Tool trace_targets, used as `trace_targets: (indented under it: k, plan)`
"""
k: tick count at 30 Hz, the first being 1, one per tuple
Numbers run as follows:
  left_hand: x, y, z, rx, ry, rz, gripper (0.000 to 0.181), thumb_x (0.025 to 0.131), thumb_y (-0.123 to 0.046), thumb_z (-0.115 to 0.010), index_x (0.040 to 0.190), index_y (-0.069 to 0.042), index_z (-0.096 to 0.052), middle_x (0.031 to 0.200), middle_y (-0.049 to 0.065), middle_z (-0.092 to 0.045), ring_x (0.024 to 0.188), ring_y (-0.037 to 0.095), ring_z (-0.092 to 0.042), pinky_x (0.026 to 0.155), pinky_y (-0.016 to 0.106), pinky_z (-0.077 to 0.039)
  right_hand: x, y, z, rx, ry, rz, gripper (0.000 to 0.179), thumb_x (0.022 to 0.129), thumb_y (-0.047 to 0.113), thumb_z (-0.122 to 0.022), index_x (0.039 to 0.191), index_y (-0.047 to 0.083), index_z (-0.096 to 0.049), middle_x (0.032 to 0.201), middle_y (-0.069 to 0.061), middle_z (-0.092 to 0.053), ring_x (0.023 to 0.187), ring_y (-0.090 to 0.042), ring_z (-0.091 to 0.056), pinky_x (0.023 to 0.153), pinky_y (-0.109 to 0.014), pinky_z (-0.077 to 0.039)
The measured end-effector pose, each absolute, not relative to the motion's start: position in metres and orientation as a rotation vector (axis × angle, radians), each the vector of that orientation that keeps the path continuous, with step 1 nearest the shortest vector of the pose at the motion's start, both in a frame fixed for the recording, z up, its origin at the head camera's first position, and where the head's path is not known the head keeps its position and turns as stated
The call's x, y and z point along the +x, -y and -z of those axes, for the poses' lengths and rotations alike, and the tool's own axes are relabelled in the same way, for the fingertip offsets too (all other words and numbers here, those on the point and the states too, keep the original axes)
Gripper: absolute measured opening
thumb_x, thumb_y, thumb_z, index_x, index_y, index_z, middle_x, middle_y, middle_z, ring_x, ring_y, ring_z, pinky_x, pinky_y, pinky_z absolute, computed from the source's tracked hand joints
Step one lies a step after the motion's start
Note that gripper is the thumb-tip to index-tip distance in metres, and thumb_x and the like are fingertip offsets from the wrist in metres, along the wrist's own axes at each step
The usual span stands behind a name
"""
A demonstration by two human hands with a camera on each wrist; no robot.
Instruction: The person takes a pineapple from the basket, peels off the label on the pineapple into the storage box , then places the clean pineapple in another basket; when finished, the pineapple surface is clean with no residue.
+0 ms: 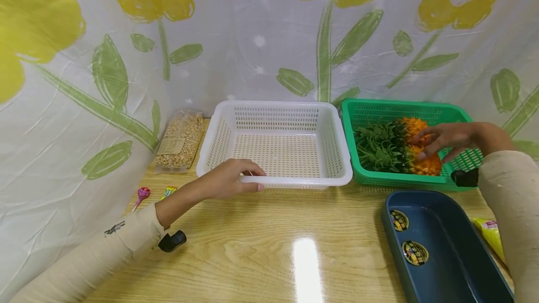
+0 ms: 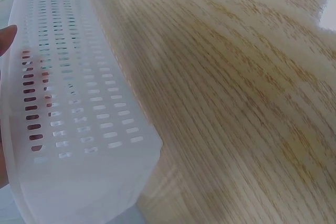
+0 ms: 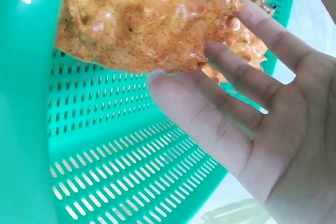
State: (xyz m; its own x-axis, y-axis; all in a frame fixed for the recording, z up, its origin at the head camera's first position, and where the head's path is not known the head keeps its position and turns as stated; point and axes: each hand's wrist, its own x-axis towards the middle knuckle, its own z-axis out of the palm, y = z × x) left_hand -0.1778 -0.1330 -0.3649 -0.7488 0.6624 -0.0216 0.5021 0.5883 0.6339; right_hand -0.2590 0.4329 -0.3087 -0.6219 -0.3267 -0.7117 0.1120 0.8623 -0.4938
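My left hand (image 1: 229, 179) grips the front rim of a white plastic basket (image 1: 299, 181), thumb outside and fingers over the edge. In the left wrist view, the basket's slotted wall (image 2: 73, 108) shows, with only a bit of the hand at the left edge. Orange pineapples (image 1: 426, 166) with spiky green leaves (image 1: 381, 148) lie in a green basket (image 1: 404, 179), crowns toward the left. Over them is my right hand (image 1: 456, 137). The right wrist view shows its spread, slightly bent fingers (image 3: 194, 111) at the knobbly side of one pineapple (image 3: 136, 19), not wrapped round it.
A dark blue tray (image 1: 440, 247) with round stickers stands at front right, a yellow packet (image 1: 490, 235) beyond it. At left are a bag of grains (image 1: 178, 141), a lollipop (image 1: 143, 193) and a small yellow wrapper (image 1: 169, 192). A flowered curtain (image 1: 244, 60) hangs behind.
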Motion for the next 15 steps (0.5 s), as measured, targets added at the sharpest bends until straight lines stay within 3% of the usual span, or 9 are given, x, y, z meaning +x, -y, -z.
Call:
trace_targets:
  k: [5,15]
  plan:
    - [-0.178,0.134,0.364,0.922,-2.557,-0.900,0.030,0.093,-0.036,-0.073,0.117,-0.019,-0.072,0.112,-0.006,-0.070,0.106,0.017,-0.064,0.092,0.037,-0.053,-0.259,-0.433,0.308,-0.186,-2.171,0.687,0.081,0.099,0.030,-0.063,0.155,-0.006,-0.017,0.155,-0.043,-0.014,0.138,-0.056,-0.035,0.096,-0.051,-0.054]
    - [-0.176,0.138,0.356,0.880,-2.548,-0.915,0.039,0.096,-0.038,-0.069,0.127,-0.017,-0.064,0.110,-0.003,-0.069,0.105,0.019,-0.065,0.092,0.039,-0.053,-0.253,-0.428,0.296,-0.311,-2.337,0.694,0.073,0.101,0.028,-0.061,0.154,-0.005,-0.024,0.154,-0.039,-0.027,0.127,-0.049,-0.052,0.091,-0.049,-0.057]
